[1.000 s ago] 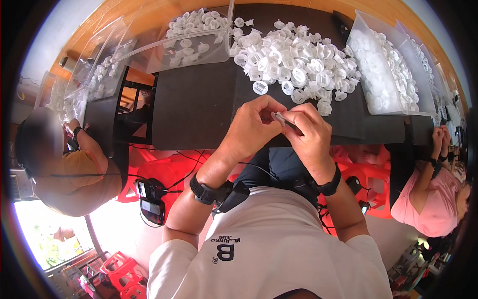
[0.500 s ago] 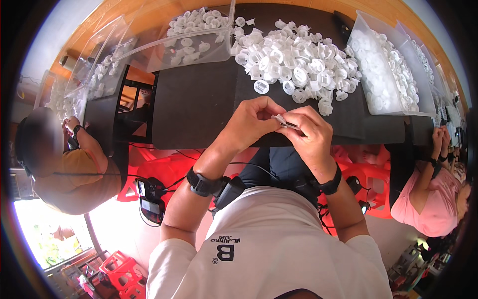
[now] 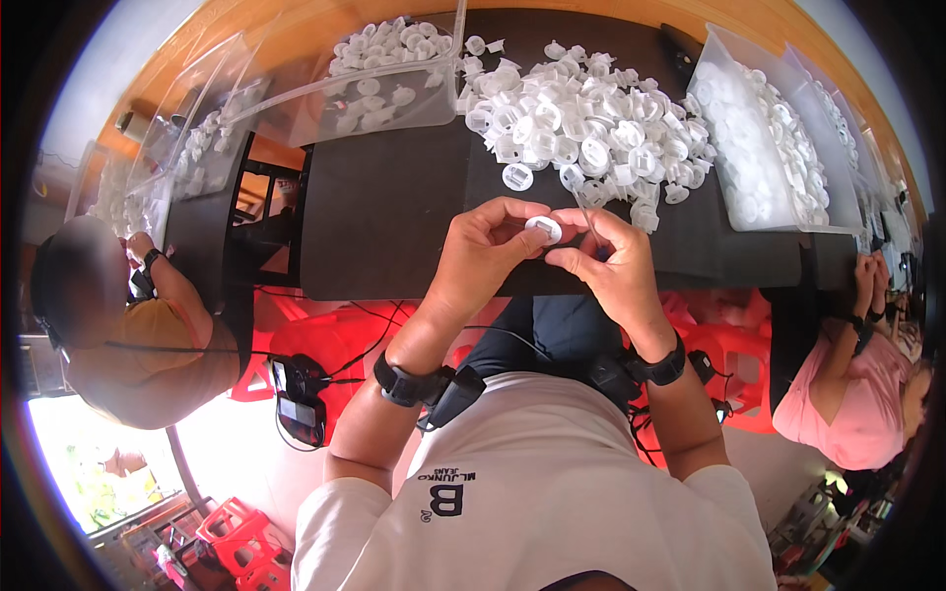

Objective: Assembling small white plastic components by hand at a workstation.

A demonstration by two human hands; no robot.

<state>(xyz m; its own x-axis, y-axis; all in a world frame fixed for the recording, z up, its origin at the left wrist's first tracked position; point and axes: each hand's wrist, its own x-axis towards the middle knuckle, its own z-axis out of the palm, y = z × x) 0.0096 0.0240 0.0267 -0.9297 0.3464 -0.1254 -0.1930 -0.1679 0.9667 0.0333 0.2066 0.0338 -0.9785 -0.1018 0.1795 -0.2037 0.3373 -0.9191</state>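
My left hand (image 3: pixel 478 254) pinches a small round white plastic part (image 3: pixel 544 229), its flat disc face turned up with a slot in it. Close beside it, my right hand (image 3: pixel 623 268) is closed on a thin tool with a slim greyish shaft (image 3: pixel 588 214); a dark bit shows at the palm end, and its exact kind is unclear. Both hands are above the near edge of the dark table (image 3: pixel 384 217). Just beyond them lies a large heap of similar white plastic parts (image 3: pixel 591 123).
A clear bin (image 3: pixel 394 128) with white parts stands at the far left, and another full bin (image 3: pixel 764 148) at the right. People work on either side, one in a mustard top (image 3: pixel 163 360), one in a pink top (image 3: pixel 838 399). Red stools (image 3: pixel 241 537) stand lower left.
The white part has turned from edge-on to showing its disc face. My right hand has shifted slightly apart from my left, and the thin tool now points up and away.
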